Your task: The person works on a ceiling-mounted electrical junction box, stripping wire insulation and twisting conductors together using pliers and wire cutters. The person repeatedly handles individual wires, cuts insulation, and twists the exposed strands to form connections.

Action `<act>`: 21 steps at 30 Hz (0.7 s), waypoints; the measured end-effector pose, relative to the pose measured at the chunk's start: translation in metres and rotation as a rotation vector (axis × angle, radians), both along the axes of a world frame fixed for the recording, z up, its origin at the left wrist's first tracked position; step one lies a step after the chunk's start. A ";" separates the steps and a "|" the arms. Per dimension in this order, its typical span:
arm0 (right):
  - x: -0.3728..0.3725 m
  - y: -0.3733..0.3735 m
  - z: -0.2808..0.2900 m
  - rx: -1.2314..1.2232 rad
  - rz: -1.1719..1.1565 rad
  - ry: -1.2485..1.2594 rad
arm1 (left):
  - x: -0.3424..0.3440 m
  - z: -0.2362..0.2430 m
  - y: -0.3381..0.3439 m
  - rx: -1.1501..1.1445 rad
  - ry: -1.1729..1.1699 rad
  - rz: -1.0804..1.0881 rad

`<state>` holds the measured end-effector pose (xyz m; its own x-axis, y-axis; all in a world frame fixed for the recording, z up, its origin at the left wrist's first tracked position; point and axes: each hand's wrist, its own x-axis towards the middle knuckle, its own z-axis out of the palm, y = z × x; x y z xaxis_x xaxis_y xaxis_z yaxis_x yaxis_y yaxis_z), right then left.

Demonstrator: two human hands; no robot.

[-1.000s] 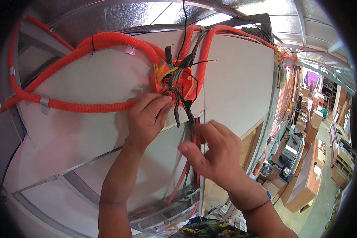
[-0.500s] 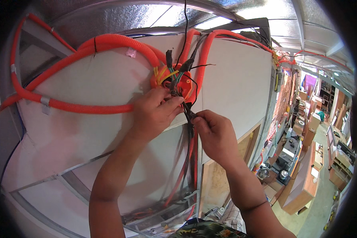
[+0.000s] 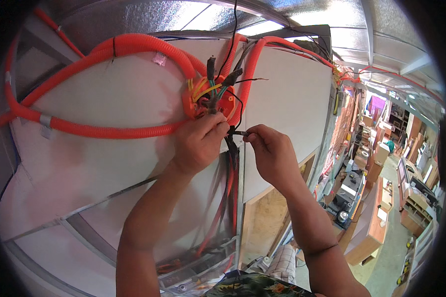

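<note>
An open orange junction box [image 3: 188, 106] is fixed to the white wall panel, with yellow wires [image 3: 203, 90] and green wires [image 3: 222, 92] coming out. Black-wrapped wire ends [image 3: 231, 77] stick up from it. My left hand [image 3: 200, 141] is just below the box, thumb and fingers pinched on the dark wires [image 3: 212, 104] there; the fingers partly hide them. To its right, my right hand [image 3: 272, 151] pinches the end of a short dark strip [image 3: 240, 132], which looks like black electrical tape and runs toward my left fingertips.
Thick orange corrugated conduits [image 3: 109, 129] loop left of the box and rise above it. A loose black wire [image 3: 252, 79] juts right. Dark cables [image 3: 233, 158] hang below. Wooden counters [image 3: 369, 227] and shelving stand far right, under a metal roof.
My right hand has shifted slightly right, away from the dark wires, and the strip now stretches sideways between my hands. The whole view has shifted a little.
</note>
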<state>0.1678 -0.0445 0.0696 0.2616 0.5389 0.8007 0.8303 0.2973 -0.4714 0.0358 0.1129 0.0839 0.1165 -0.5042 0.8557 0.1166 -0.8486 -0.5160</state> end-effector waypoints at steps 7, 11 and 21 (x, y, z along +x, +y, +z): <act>-0.015 0.005 -0.024 0.077 0.058 0.083 | -0.026 0.016 -0.005 -0.150 0.314 -0.005; -0.020 0.005 -0.034 0.138 0.072 0.029 | -0.029 0.020 -0.002 -0.205 0.420 -0.038; -0.012 -0.009 -0.033 0.046 0.282 0.199 | -0.031 0.016 0.001 -0.157 0.445 0.005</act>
<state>0.1558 -0.0532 0.0371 0.2610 0.5765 0.7743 0.6052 0.5271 -0.5965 0.0048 0.1137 0.0998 0.4916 -0.3714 0.7877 -0.0827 -0.9203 -0.3823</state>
